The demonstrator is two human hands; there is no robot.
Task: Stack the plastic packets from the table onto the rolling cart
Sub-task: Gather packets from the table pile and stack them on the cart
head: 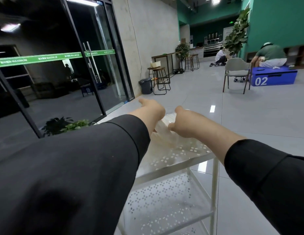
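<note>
A stack of clear plastic packets (pixel 165 122) lies at the far end of the white rolling cart's top shelf (pixel 180 156), between my two hands. My left hand (pixel 152 110) is against the stack's left side, one digit pointing forward and the other fingers hidden behind the hand. My right hand (pixel 186 122) grips the stack's right edge with curled fingers. Black sleeves cover both forearms. The cart's shelves are perforated, and the lower shelf (pixel 161 199) shows beneath the top one.
Glass doors (pixel 90 65) and potted plants (pixel 66 125) stand to the left of the cart. Stools (pixel 160 78) and a bin (pixel 146 85) sit by the concrete wall. Far right are a grey chair (pixel 236 72), a blue box marked 02 (pixel 273 78) and two people.
</note>
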